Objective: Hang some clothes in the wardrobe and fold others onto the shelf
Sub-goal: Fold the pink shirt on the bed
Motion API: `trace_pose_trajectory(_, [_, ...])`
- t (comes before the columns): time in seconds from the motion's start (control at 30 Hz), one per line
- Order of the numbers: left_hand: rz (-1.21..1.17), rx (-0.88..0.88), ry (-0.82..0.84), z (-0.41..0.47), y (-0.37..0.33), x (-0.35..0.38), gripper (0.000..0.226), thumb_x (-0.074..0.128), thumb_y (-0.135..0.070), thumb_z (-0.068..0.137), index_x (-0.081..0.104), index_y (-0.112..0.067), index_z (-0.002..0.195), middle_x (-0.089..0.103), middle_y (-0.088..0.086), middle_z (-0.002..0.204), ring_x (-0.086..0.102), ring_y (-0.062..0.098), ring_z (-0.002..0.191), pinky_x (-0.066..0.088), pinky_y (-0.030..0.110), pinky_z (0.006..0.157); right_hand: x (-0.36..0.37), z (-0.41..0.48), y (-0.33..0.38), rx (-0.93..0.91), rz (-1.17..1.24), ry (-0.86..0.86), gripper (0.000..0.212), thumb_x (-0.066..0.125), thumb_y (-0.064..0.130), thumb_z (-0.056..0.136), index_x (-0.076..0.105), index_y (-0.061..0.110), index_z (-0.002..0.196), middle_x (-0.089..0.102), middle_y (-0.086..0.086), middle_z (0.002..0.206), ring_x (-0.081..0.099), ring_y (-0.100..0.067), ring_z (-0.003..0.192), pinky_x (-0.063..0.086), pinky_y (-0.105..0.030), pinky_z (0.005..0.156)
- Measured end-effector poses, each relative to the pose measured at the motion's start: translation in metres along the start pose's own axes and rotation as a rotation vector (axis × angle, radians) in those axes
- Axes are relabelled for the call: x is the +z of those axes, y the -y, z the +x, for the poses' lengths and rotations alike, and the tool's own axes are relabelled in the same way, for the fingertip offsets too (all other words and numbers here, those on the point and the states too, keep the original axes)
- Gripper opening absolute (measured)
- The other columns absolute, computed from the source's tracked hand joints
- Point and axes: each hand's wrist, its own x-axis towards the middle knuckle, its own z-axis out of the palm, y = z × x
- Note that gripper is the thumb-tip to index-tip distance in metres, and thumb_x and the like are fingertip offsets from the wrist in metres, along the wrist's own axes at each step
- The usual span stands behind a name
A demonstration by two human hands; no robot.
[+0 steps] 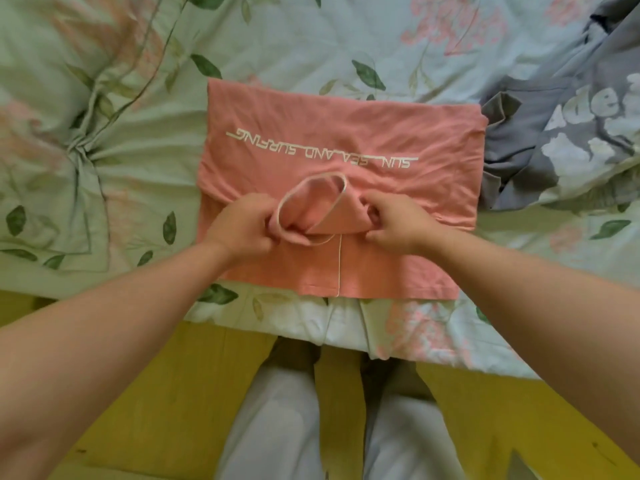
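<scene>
A pink T-shirt [339, 133] with white lettering lies partly folded on the bed, its white-trimmed neck opening [313, 206] raised toward me. My left hand [242, 226] grips the fabric at the left side of the neck opening. My right hand [393, 220] pinches the fabric at the right side of it. Both hands sit near the shirt's near half, close together. A white seam line runs from the collar down to the shirt's near edge.
A grey garment [554, 140] with white print lies crumpled at the right of the pink shirt. The floral bedsheet [104, 133] covers the bed, bunched at the left. My legs in pale trousers [277, 427] stand on a yellow floor [156, 393].
</scene>
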Motion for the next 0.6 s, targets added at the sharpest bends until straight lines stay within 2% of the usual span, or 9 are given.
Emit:
trace_pose_trajectory(0.07, [0.203, 0.22, 0.027, -0.016, 0.014, 0.009, 0.011, 0.068, -0.016, 0.072, 0.064, -0.013, 0.082, 0.062, 0.009, 0.086, 0.058, 0.029, 0.076, 0.046, 0.035, 0.063, 0.019, -0.013, -0.003, -0.137, -0.28, -0.047, 0.031, 0.068, 0.014, 0.072, 0.059, 0.019, 0.101, 0.064, -0.003, 0.09, 0.059, -0.031, 0.082, 0.046, -0.039, 0.065])
trace_pose_trajectory(0.17, [0.389, 0.326, -0.013, -0.028, 0.021, 0.018, 0.012, 0.058, -0.013, 0.077, 0.067, -0.014, 0.085, 0.063, 0.012, 0.093, 0.06, 0.031, 0.079, 0.046, 0.038, 0.065, 0.042, -0.02, -0.009, -0.255, -0.503, -0.154, 0.032, 0.072, 0.01, 0.064, 0.06, 0.015, 0.093, 0.058, -0.008, 0.079, 0.056, -0.033, 0.07, 0.044, -0.036, 0.053])
trace_pose_trajectory(0.3, [0.568, 0.393, 0.032, -0.032, 0.01, 0.025, 0.024, 0.045, -0.021, 0.078, 0.066, -0.013, 0.087, 0.062, 0.012, 0.097, 0.061, 0.032, 0.085, 0.046, 0.042, 0.075, 0.047, -0.021, -0.006, -0.289, -0.626, -0.198, 0.038, 0.075, 0.009, 0.056, 0.065, 0.012, 0.092, 0.057, -0.009, 0.074, 0.058, -0.032, 0.07, 0.033, -0.031, 0.052])
trace_pose_trajectory(0.47, [0.721, 0.506, 0.101, -0.037, 0.014, 0.036, 0.012, 0.058, -0.024, 0.085, 0.062, -0.014, 0.09, 0.06, 0.016, 0.105, 0.059, 0.035, 0.095, 0.043, 0.047, 0.082, 0.054, -0.028, -0.011, -0.326, -0.745, -0.199, 0.036, 0.074, 0.017, 0.065, 0.067, 0.013, 0.1, 0.058, -0.011, 0.08, 0.058, -0.03, 0.068, 0.039, -0.035, 0.056])
trace_pose_trajectory(0.6, [0.743, 0.615, 0.129, -0.042, 0.02, 0.035, 0.009, 0.059, -0.022, 0.087, 0.06, -0.016, 0.092, 0.06, 0.015, 0.108, 0.058, 0.034, 0.094, 0.046, 0.049, 0.085, 0.055, -0.037, -0.014, -0.526, -0.775, -0.185, 0.024, 0.055, 0.015, 0.079, 0.062, 0.013, 0.102, 0.058, -0.017, 0.098, 0.056, -0.031, 0.075, 0.048, -0.041, 0.066])
